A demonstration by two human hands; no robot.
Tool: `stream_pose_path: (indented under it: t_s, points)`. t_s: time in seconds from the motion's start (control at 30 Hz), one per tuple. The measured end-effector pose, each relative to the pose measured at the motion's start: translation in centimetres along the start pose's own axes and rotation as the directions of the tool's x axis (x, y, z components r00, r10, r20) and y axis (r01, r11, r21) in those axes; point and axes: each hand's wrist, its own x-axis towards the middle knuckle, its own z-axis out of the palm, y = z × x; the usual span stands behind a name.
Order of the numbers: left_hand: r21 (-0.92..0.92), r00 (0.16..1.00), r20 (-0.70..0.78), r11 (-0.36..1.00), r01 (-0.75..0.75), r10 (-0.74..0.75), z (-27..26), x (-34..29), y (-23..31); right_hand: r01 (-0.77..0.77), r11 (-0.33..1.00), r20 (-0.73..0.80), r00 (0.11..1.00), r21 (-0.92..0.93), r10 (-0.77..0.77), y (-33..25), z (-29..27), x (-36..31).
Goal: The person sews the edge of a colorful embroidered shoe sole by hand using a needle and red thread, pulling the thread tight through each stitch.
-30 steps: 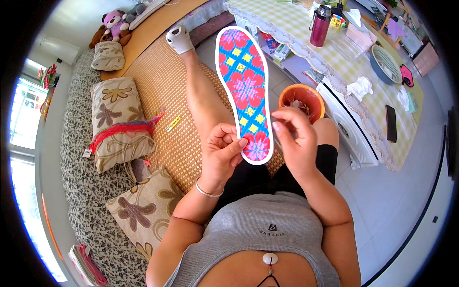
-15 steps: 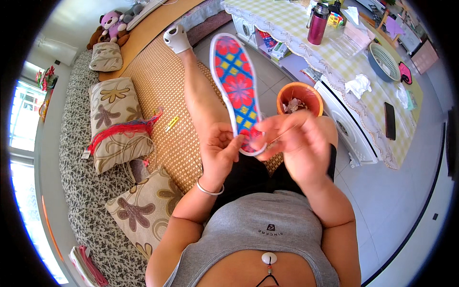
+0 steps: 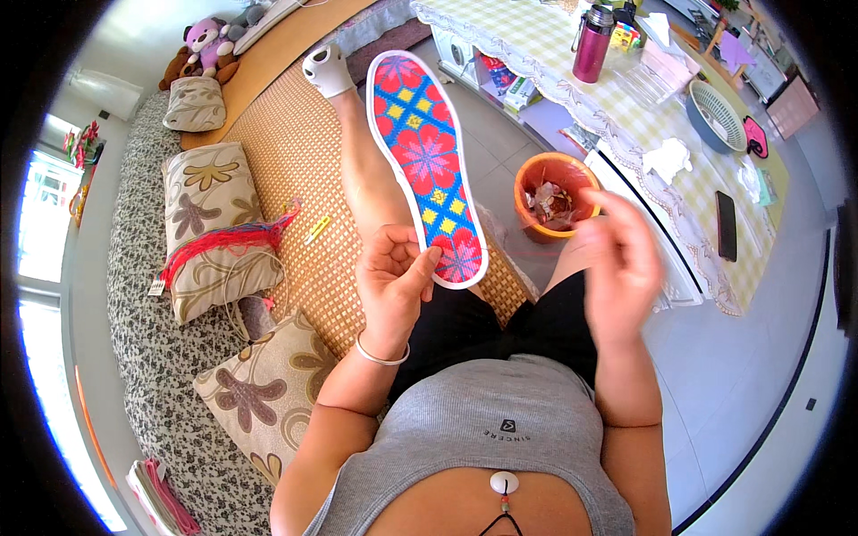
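From my end, I see the long, white-edged insole (image 3: 433,170), patterned in red flowers with blue and yellow diamonds, held up above the lap. Its long axis runs from the near heel end, lower right, to the wider toe end, which points away from the wearer and leans left. My left hand (image 3: 393,281) has thumb and fingers clamped on the left edge beside the heel. My right hand (image 3: 626,277) is apart from the insole, to its right, blurred; I cannot tell whether its fingers are together or holding anything. Just beyond it I see a round orange bucket (image 3: 559,165) with scraps inside. Off to the left, a small yellow tool (image 3: 317,229) lies on the tan woven mat (image 3: 295,152), near a bundle of red threads (image 3: 223,241).
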Motion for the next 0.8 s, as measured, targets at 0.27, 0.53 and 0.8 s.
stream_pose_path:
  t_s: [0.27, 0.53, 0.8]
  points:
    - [-0.006, 0.997, 0.074, 1.0, 0.017, -0.017, 1.3, -0.5, 0.4, 0.471, 0.875, 0.362, 0.839, -0.109, -0.406, 0.6, 3.7, -1.6]
    - [0.007, 0.996, 0.085, 0.999, 0.036, -0.036, 1.4, -0.7, 0.6, 0.524, 0.831, 0.379, 0.819, -0.186, -0.432, 1.0, 4.2, -1.7]
    - [0.23, 0.996, 0.07, 0.97, -0.075, 0.06, 1.7, -1.1, 0.6, 0.6, 0.776, 0.411, 0.768, -0.195, -0.491, 1.0, 4.3, -1.8]
